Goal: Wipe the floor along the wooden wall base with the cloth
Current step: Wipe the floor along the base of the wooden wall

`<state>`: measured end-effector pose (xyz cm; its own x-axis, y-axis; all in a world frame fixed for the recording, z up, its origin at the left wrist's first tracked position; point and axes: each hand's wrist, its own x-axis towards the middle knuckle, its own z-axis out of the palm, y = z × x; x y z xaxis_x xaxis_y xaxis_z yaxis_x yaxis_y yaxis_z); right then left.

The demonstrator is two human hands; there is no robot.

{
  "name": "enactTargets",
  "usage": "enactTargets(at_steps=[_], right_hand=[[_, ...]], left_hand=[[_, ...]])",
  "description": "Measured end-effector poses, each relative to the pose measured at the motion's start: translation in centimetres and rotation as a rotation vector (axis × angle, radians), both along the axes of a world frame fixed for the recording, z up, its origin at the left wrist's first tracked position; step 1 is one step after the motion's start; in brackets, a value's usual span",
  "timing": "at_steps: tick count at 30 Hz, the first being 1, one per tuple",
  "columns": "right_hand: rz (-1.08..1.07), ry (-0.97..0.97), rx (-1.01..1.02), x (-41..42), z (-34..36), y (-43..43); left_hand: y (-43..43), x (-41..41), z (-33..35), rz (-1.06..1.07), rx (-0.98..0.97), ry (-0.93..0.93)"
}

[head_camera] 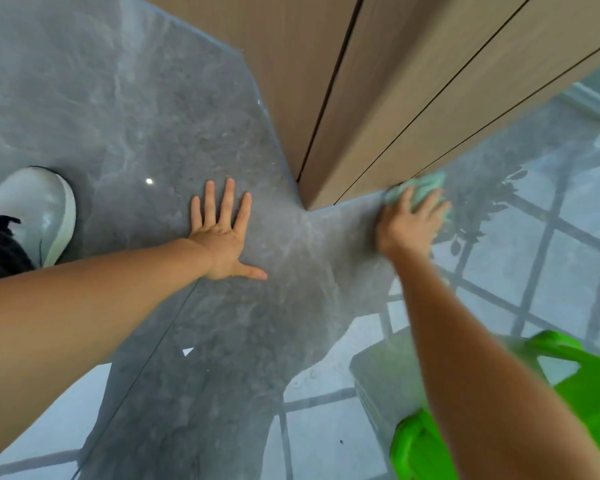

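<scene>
Right hand [407,228] pressed down on light green cloth [420,188], fingers spread over it, gripping loosely; cloth bunched on grey floor [146,109], touching base of wooden wall [378,109] just right of the corner. Left hand [222,233] flat on floor, fully open, fingers splayed, holding nothing, left of the corner. White shoe [39,209] on floor at far left. Bright green plastic item [586,386] at lower right, partly behind right forearm; cannot tell if container or what it holds. Floor glossy, window grid reflected.
</scene>
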<state>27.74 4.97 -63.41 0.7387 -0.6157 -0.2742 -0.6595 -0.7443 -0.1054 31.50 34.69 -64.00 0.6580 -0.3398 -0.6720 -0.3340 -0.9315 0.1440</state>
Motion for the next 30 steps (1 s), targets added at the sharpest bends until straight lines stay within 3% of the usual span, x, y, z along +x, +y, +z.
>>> enactTargets(at_steps=[5, 10, 13, 16, 19, 22, 30], right_hand=[[0.51, -0.113, 0.289, -7.2, 0.7, 17.7], [0.867, -0.031, 0.23, -5.6, 0.2, 13.4], [0.787, -0.011, 0.133, -4.8, 0.2, 11.2], [0.68, -0.003, 0.111, -6.2, 0.4, 15.7], [0.788, 0.058, 0.089, -4.9, 0.0, 18.7], [0.884, 0.081, 0.025, 1.3, -0.8, 18.6], [0.88, 0.164, 0.01, 23.3, 0.3, 20.9]], left_hand=[[0.2, 0.0, -0.3, 0.032, -0.025, -0.017], [1.0, -0.1, 0.1, 0.0, -0.104, -0.021], [3.6, 0.0, 0.3, 0.047, -0.13, -0.098], [6.9, 0.4, 0.6, 0.404, -0.043, -0.067], [8.2, 0.8, 0.2, 0.415, -0.031, -0.006], [8.0, 1.0, -0.5, 0.404, -0.032, 0.027], [8.3, 1.0, -1.1, 0.402, -0.072, 0.021]])
